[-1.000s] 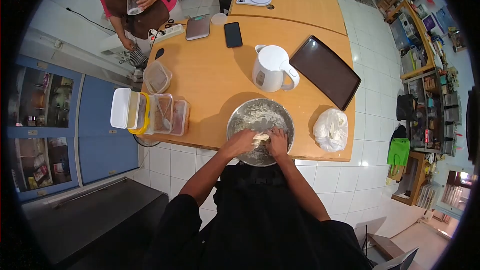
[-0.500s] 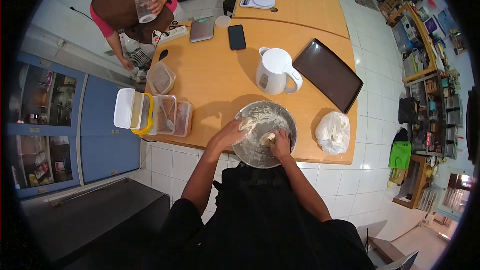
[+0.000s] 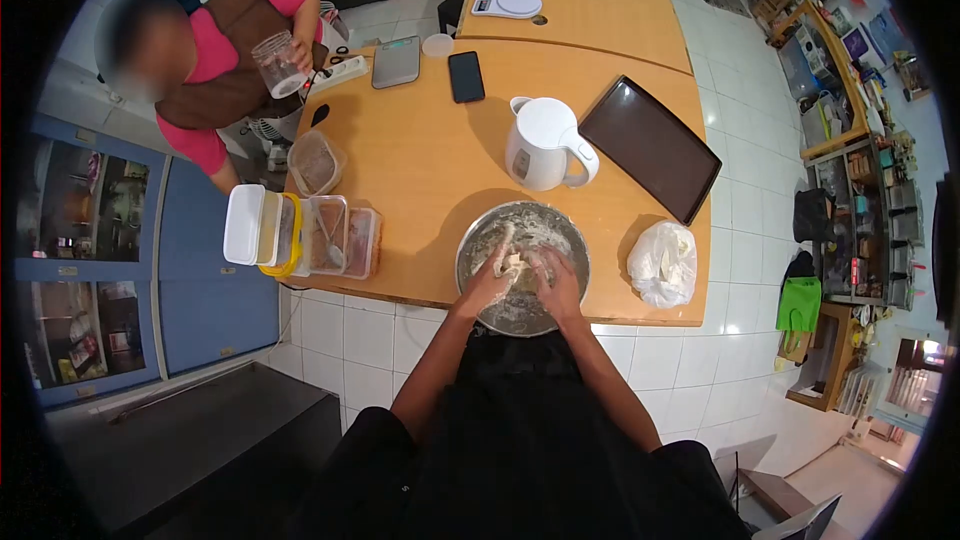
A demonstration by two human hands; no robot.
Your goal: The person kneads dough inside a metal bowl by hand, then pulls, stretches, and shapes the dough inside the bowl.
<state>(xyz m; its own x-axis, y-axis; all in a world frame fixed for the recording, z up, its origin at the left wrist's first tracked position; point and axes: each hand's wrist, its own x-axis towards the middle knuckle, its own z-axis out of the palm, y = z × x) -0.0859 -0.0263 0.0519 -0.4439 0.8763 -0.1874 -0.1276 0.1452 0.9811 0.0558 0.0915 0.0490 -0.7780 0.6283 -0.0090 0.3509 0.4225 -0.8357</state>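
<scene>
A round metal bowl (image 3: 575,250) stands at the near edge of the wooden table, its inside smeared with flour and sticky bits. Both hands are inside it. My left hand (image 3: 487,285) is on the left side, dusted with flour, its fingers curved against a pale lump of dough (image 3: 516,267). From the right, my right hand (image 3: 556,285) presses on the same dough with bent fingers. The dough is partly hidden between the hands. Right of the bowl lies a white plastic bag (image 3: 663,265), and behind it stands a white electric kettle (image 3: 541,143).
Stacked plastic containers (image 3: 326,235) stand at the table's left edge. Farther back are a dark baking tray (image 3: 650,148), a phone (image 3: 466,77), a grey scale (image 3: 396,63) and a white scale (image 3: 507,3). Another person (image 3: 230,50) at the upper left holds a clear jar (image 3: 279,65).
My left hand has moved from the bowl's left side in to the dough, beside my right hand. The other person has leaned down and to the left, still holding the jar.
</scene>
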